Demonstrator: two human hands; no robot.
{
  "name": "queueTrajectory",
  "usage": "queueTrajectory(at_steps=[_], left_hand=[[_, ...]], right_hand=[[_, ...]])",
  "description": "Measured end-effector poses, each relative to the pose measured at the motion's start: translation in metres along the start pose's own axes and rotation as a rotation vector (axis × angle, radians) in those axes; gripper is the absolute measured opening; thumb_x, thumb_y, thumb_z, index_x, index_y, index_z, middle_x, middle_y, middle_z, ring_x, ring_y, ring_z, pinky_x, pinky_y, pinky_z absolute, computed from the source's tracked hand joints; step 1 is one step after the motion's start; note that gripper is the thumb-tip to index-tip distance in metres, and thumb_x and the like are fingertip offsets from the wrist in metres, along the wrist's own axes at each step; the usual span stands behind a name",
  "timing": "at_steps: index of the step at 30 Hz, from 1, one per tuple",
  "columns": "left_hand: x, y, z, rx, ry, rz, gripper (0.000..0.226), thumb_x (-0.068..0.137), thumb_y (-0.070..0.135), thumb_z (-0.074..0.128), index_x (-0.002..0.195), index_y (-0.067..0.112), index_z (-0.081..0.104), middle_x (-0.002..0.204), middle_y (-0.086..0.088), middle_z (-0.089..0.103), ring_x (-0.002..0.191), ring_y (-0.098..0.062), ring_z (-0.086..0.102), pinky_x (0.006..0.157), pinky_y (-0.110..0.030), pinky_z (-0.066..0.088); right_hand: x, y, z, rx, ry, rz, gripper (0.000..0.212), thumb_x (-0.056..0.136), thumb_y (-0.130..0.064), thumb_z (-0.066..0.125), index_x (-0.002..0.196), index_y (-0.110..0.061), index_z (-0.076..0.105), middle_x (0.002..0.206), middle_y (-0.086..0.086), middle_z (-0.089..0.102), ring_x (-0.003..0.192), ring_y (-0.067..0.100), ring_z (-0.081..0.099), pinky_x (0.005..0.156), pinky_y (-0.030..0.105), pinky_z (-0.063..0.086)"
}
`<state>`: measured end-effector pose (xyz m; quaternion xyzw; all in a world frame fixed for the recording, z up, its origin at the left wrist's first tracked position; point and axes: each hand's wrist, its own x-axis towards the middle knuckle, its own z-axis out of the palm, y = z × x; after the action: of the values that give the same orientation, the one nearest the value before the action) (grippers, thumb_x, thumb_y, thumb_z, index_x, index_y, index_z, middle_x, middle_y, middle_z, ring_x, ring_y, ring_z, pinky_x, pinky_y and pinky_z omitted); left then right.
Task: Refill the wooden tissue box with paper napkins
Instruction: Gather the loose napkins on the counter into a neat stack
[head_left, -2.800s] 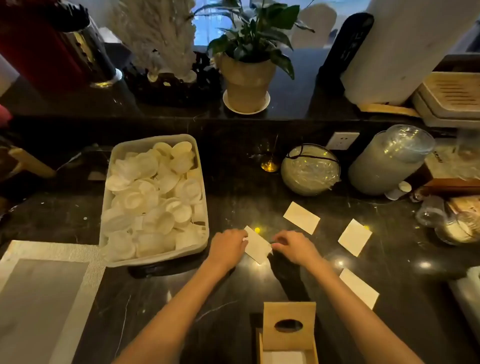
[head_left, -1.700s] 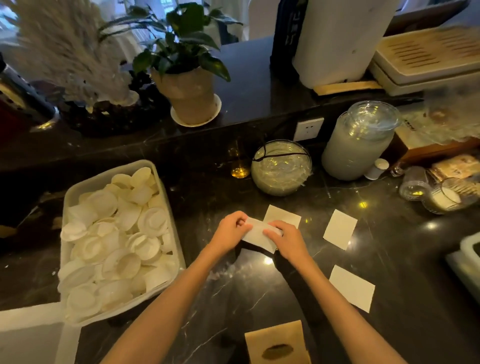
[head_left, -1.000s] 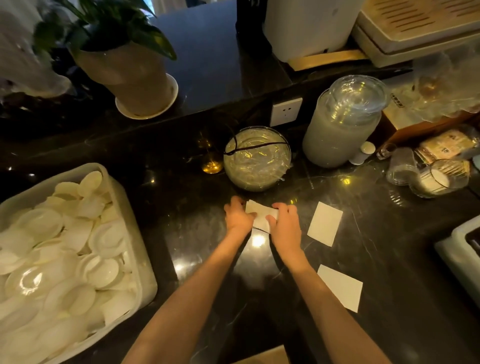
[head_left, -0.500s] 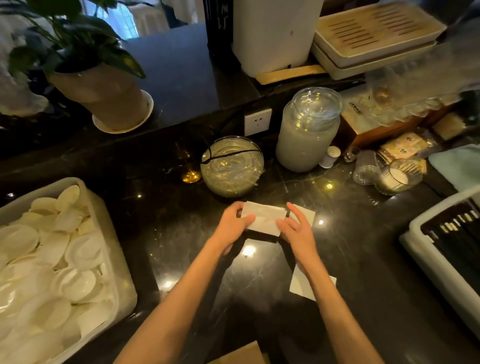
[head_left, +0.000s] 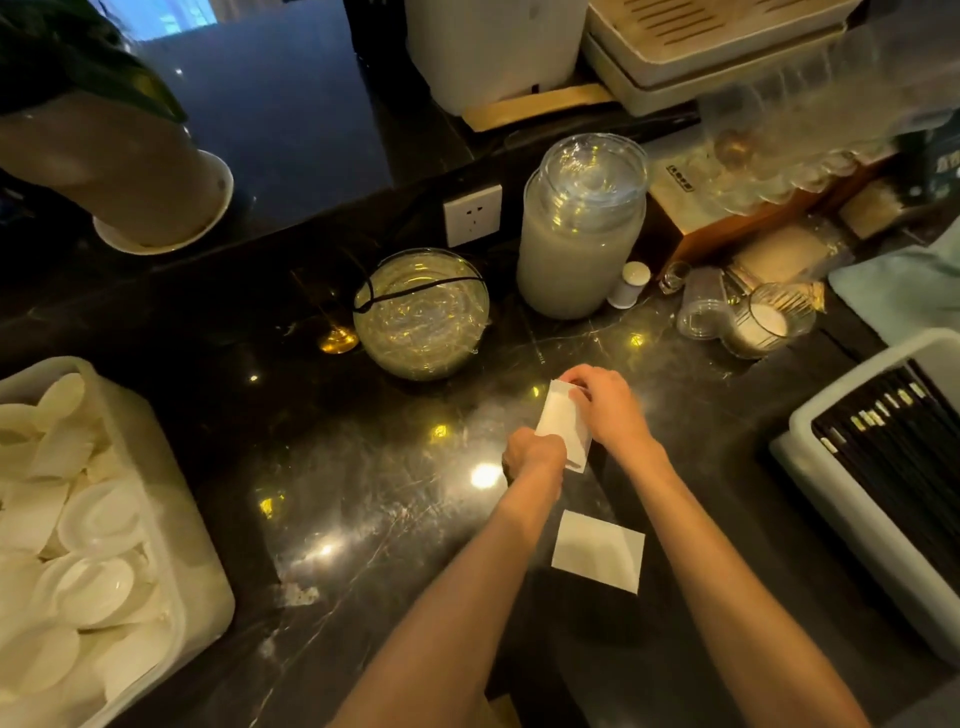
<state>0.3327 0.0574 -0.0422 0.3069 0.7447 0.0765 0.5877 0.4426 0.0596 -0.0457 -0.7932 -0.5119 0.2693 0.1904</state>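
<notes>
A small stack of white paper napkins (head_left: 560, 421) is held on edge over the dark marble counter (head_left: 363, 499). My left hand (head_left: 535, 456) grips its near end and my right hand (head_left: 605, 402) grips its far end and right side. One more napkin (head_left: 597, 551) lies flat on the counter just in front of my hands, between my forearms. The wooden tissue box is almost out of view; only a brown corner (head_left: 501, 712) shows at the bottom edge.
A white tub of small dishes (head_left: 93, 530) fills the left. A wrapped glass bowl (head_left: 422, 313), a tall glass jar (head_left: 582, 234) and small glass cups (head_left: 763, 322) stand behind my hands. A tray of black chopsticks (head_left: 893, 457) sits at right.
The hands moved right, gathered the napkin that lay there into the stack, and turned the stack from flat to standing on edge. The view swung right, away from the box.
</notes>
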Motion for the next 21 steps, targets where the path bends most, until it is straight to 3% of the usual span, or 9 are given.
queueTrajectory(at_steps=[3, 8, 13, 16, 19, 21], left_hand=[[-0.004, 0.001, 0.004, -0.001, 0.022, -0.057, 0.031, 0.091, 0.010, 0.057, 0.122, 0.016, 0.054, 0.128, -0.017, 0.048, 0.101, -0.033, 0.060, 0.084, -0.038, 0.061], [-0.016, 0.005, 0.007, -0.175, 0.014, -0.168, 0.020, 0.092, 0.015, 0.055, 0.111, 0.018, 0.053, 0.127, -0.013, 0.052, 0.105, -0.029, 0.059, 0.090, -0.033, 0.057], [-0.027, -0.007, 0.005, -0.269, 0.003, -0.134, 0.033, 0.089, 0.005, 0.061, 0.115, 0.023, 0.050, 0.128, -0.010, 0.032, 0.093, -0.024, 0.045, 0.081, -0.034, 0.057], [-0.034, -0.012, -0.002, -0.302, -0.033, -0.110, 0.032, 0.088, 0.006, 0.063, 0.110, 0.024, 0.049, 0.120, -0.008, 0.031, 0.088, -0.022, 0.044, 0.081, -0.036, 0.058], [-0.033, -0.019, -0.018, -0.300, -0.067, -0.038, 0.043, 0.080, 0.007, 0.066, 0.115, 0.025, 0.047, 0.126, -0.010, 0.042, 0.099, -0.025, 0.052, 0.074, -0.034, 0.056], [-0.031, -0.025, -0.033, -0.361, -0.177, 0.019, 0.057, 0.081, -0.002, 0.066, 0.123, 0.026, 0.040, 0.131, -0.012, 0.049, 0.105, -0.025, 0.055, 0.075, -0.033, 0.056]], right_hand=[[-0.001, 0.003, 0.010, -0.111, 0.000, 0.001, 0.026, 0.095, -0.010, 0.056, 0.117, -0.019, 0.067, 0.119, 0.009, 0.060, 0.112, 0.027, 0.050, 0.090, 0.036, 0.043], [-0.003, 0.005, 0.012, -0.220, -0.025, 0.130, 0.031, 0.093, -0.016, 0.060, 0.123, -0.024, 0.059, 0.127, 0.012, 0.054, 0.116, 0.035, 0.047, 0.097, 0.041, 0.039], [-0.006, -0.004, 0.013, -0.288, -0.099, 0.313, 0.034, 0.091, -0.016, 0.061, 0.124, -0.011, 0.053, 0.127, 0.018, 0.057, 0.120, 0.039, 0.050, 0.096, 0.044, 0.042], [-0.013, -0.008, 0.006, -0.131, -0.159, 0.341, 0.023, 0.089, -0.011, 0.058, 0.112, -0.009, 0.062, 0.118, 0.014, 0.061, 0.108, 0.034, 0.058, 0.089, 0.042, 0.048], [-0.029, -0.015, -0.012, 0.085, -0.167, 0.315, 0.015, 0.087, -0.013, 0.062, 0.102, -0.016, 0.062, 0.103, 0.004, 0.063, 0.097, 0.024, 0.060, 0.078, 0.036, 0.050], [-0.046, -0.024, -0.030, 0.239, -0.167, 0.263, 0.015, 0.088, -0.013, 0.065, 0.102, -0.016, 0.062, 0.091, -0.001, 0.062, 0.088, 0.018, 0.059, 0.066, 0.025, 0.045]])
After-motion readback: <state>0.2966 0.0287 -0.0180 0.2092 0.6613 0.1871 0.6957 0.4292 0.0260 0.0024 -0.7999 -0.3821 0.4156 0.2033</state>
